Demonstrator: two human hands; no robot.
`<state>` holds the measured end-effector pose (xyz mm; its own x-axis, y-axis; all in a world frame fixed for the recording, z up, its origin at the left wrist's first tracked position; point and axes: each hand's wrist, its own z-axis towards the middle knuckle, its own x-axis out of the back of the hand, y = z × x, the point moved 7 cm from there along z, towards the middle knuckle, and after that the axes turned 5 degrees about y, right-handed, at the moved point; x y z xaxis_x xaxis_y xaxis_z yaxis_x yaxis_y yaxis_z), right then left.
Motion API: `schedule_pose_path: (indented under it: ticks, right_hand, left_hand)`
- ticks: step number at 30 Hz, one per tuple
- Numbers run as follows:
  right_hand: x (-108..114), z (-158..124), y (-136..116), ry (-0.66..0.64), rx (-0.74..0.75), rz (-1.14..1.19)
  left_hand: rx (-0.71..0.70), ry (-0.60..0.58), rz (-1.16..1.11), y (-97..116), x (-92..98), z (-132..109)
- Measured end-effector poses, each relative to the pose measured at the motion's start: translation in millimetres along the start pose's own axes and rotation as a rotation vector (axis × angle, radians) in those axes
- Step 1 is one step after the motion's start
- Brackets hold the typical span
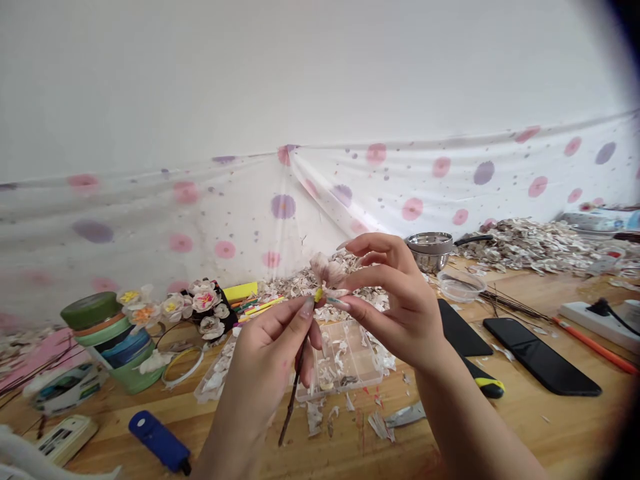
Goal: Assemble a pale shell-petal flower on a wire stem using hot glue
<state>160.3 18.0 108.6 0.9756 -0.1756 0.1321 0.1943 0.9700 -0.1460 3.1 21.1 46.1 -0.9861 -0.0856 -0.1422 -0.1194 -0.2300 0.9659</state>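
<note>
Between the fingers of my left hand [277,340] is the thin dark stem [293,403] of a handmade flower, its lower end pointing down toward the table. A yellow centre [318,294] tops the stem, with pale petals [327,270] standing behind it. My right hand [395,293] pinches a small whitish petal [335,293] between thumb and index finger, right beside the yellow centre; its other fingers are raised. Below the hands lies a clear divided plastic box [345,353] holding petal scraps.
Finished flowers [205,297] stand at the left near a green cup [113,340]. A blue tool [159,440] lies in front. On the right are a black phone [543,355], a yellow-black handle [490,385], a metal pot [430,252], a power strip [600,323] and a petal heap [530,247].
</note>
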Motion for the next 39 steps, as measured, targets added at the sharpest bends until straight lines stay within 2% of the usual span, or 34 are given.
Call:
schedule_pose_path:
  ticks: [5, 7, 10, 17, 21, 25, 31, 39]
  right_hand:
    - [2.4, -2.4, -5.4, -0.065, 0.136, -0.023]
    - [4.4, -4.0, -8.8, -0.048, 0.214, -0.056]
    - [7.8, -5.4, -10.3, 0.006, 0.248, -0.056]
    - [5.1, -4.8, 0.7, 0.014, 0.128, 0.091]
    - [3.0, -4.7, 12.6, 0.068, 0.047, 0.152]
    - [1.1, -4.5, 20.1, 0.09, -0.023, 0.184]
    - [4.3, -2.4, 17.0, 0.104, -0.036, 0.107]
    - [8.0, -1.0, 8.3, 0.12, -0.03, -0.016]
  left_hand:
    - [0.006, 0.037, 0.017, 0.5, 2.0, -4.6]
    - [-0.009, 0.05, 0.012, 1.2, 4.4, -6.6]
    - [-0.014, 0.021, 0.036, 1.7, 5.7, -9.6]
    - [0.005, 0.0, 0.113, 3.3, 5.1, -13.8]
    - [0.019, -0.033, 0.115, 2.9, 3.3, -14.8]
    - [0.054, -0.009, 0.091, 3.6, 4.0, -15.8]
    - [0.086, 0.005, 0.056, 9.9, -2.7, -18.8]
    - [0.089, -0.076, -0.003, 5.0, -6.1, -14.3]
